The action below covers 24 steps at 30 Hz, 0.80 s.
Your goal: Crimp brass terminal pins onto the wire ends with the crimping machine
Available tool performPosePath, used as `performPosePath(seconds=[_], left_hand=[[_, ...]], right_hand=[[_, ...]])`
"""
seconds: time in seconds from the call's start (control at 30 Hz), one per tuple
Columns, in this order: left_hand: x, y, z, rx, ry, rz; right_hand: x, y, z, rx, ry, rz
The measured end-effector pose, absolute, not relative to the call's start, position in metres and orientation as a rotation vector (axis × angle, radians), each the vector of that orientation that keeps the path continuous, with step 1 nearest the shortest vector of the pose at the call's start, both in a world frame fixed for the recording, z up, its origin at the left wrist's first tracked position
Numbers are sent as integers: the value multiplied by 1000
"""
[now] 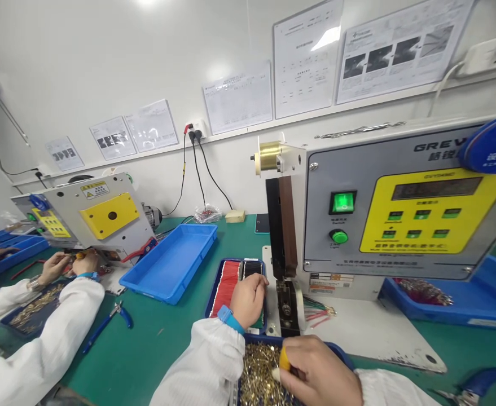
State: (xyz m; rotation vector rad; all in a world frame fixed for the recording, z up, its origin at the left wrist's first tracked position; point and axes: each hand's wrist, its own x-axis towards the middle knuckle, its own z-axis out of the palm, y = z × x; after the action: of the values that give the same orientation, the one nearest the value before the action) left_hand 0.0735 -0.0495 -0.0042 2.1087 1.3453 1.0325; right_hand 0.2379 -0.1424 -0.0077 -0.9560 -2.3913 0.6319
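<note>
Pinching a yellow-tipped piece (284,359), the right hand's grip (320,375) sits closed just above a tray of brass terminals (258,378). The left hand's grip (248,300), curled shut, rests over a tray of red wires (225,287), just beside the crimping head (288,307). Blue-handled pliers (106,326) lie on the green desk (124,366), well left of both.

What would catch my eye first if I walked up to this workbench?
The grey machine panel at right stands out, with its yellow control pad and glowing green switch. Below it, the right hand holds a small yellow object over a tray of brass terminals. The left hand sits over a tray of red wires.
</note>
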Motion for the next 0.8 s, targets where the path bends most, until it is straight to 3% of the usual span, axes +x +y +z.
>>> performPosePath(seconds=[0.8], left_hand=[[73,-50,-6,2082,1344,1048]], right_hand=[[238,-143,-6,-935,-2352,679]])
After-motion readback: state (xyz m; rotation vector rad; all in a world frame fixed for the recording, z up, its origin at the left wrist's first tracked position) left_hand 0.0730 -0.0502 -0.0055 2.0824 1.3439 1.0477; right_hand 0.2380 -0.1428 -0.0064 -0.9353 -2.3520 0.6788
